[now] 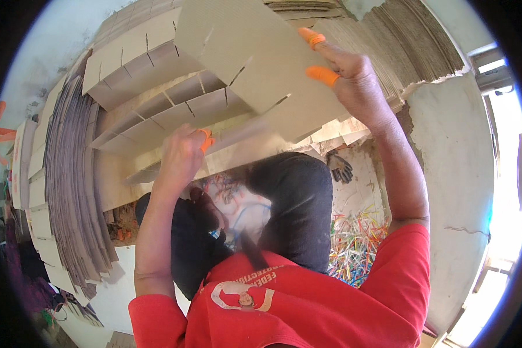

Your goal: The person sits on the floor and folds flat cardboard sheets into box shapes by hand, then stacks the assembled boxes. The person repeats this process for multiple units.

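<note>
My right hand, with orange finger covers on two fingers, grips the right side of a large slotted cardboard sheet. The sheet is raised and tilted over the work surface, and the fingers beneath it are hidden. Lower and to the left, my left hand is closed at the near edge of a cardboard strip, an orange cover on one digit. Just beyond it, slotted cardboard strips stand interlocked as dividers. Part of this assembly is covered by the raised sheet.
Stacked cardboard sheets rise at the left, and another stack stands at the far right. More slotted pieces lie at the back. Below right are a dark glove and a heap of colourful strips, beside a pale wall.
</note>
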A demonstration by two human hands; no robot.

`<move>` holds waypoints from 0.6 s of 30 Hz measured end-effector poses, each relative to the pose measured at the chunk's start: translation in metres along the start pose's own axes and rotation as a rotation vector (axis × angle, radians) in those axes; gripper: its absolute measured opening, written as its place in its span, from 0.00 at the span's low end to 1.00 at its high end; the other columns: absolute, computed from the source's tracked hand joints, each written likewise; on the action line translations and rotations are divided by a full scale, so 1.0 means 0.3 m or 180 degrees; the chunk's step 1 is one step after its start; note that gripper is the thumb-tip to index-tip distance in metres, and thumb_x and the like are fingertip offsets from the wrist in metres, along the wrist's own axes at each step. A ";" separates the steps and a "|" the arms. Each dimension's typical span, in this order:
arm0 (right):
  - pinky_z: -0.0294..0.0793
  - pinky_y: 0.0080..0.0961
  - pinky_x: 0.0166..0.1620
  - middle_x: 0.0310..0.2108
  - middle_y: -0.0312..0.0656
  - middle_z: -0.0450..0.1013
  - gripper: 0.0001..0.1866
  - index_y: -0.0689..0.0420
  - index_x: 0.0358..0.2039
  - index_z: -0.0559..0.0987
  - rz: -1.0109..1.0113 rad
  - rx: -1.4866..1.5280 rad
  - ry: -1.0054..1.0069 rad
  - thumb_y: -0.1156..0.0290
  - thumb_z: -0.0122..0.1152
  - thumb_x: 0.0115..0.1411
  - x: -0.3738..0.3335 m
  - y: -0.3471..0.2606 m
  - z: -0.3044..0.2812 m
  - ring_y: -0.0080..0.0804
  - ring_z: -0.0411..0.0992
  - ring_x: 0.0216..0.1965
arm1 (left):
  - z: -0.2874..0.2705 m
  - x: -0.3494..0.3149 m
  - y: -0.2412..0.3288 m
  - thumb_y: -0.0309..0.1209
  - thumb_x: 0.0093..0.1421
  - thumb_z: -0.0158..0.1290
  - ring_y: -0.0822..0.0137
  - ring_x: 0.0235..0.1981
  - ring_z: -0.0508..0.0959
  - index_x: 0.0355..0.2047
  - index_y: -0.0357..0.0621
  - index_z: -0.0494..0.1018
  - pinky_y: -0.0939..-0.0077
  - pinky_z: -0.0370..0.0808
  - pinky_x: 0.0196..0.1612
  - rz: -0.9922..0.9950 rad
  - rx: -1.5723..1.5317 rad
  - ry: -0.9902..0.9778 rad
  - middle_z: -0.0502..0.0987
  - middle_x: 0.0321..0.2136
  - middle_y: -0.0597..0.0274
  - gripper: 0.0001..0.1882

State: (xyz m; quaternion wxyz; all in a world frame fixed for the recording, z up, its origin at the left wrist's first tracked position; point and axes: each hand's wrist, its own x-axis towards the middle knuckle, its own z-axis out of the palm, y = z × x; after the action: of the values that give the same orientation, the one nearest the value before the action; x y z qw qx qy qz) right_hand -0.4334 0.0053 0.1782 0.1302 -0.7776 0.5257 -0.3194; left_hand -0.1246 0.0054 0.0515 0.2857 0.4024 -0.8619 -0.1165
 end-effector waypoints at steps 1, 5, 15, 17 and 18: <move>0.69 0.16 0.49 0.52 0.38 0.76 0.28 0.55 0.61 0.70 0.0032 0.0045 -0.0062 0.78 0.62 0.59 0.002 0.007 0.018 0.11 0.66 0.41 | -0.005 0.006 -0.002 0.23 0.49 0.58 0.51 0.28 0.75 0.27 0.38 0.78 0.57 0.71 0.28 0.0016 -0.0027 0.0040 0.75 0.23 0.51 0.04; 0.68 0.16 0.50 0.54 0.41 0.74 0.27 0.56 0.60 0.69 0.0251 -0.0076 -0.0188 0.78 0.62 0.59 0.015 -0.022 0.048 0.11 0.65 0.44 | 0.014 -0.005 -0.022 0.26 0.51 0.60 0.52 0.28 0.75 0.27 0.38 0.78 0.58 0.72 0.29 -0.0061 -0.0204 -0.0074 0.75 0.22 0.51 0.05; 0.68 0.17 0.48 0.56 0.34 0.72 0.27 0.58 0.58 0.69 0.0090 0.0035 -0.0040 0.79 0.63 0.57 0.001 0.043 0.076 0.22 0.69 0.44 | -0.033 0.259 -0.210 0.33 0.49 0.65 0.50 0.29 0.77 0.24 0.35 0.75 0.56 0.74 0.32 0.0062 0.0889 0.0670 0.78 0.25 0.49 0.13; 0.72 0.24 0.48 0.55 0.46 0.72 0.25 0.58 0.56 0.71 0.0186 0.0070 -0.0243 0.80 0.62 0.57 -0.005 0.033 0.093 0.42 0.74 0.44 | -0.027 0.296 -0.290 0.31 0.49 0.64 0.47 0.30 0.77 0.25 0.36 0.75 0.54 0.74 0.33 -0.0117 0.1148 0.0163 0.77 0.25 0.47 0.12; 0.74 0.27 0.48 0.54 0.50 0.71 0.24 0.58 0.55 0.72 0.0225 0.0097 -0.0355 0.81 0.62 0.56 -0.001 0.023 0.101 0.49 0.76 0.43 | -0.023 0.300 -0.325 0.30 0.49 0.64 0.46 0.30 0.77 0.27 0.37 0.76 0.53 0.73 0.33 -0.0291 0.1206 -0.0170 0.76 0.25 0.46 0.10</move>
State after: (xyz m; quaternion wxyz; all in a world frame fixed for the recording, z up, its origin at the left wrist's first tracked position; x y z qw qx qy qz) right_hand -0.4195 -0.0012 0.1513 0.1824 -0.7731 0.5398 -0.2787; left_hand -0.1054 -0.1261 0.0509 0.1763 0.4844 -0.8565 0.0243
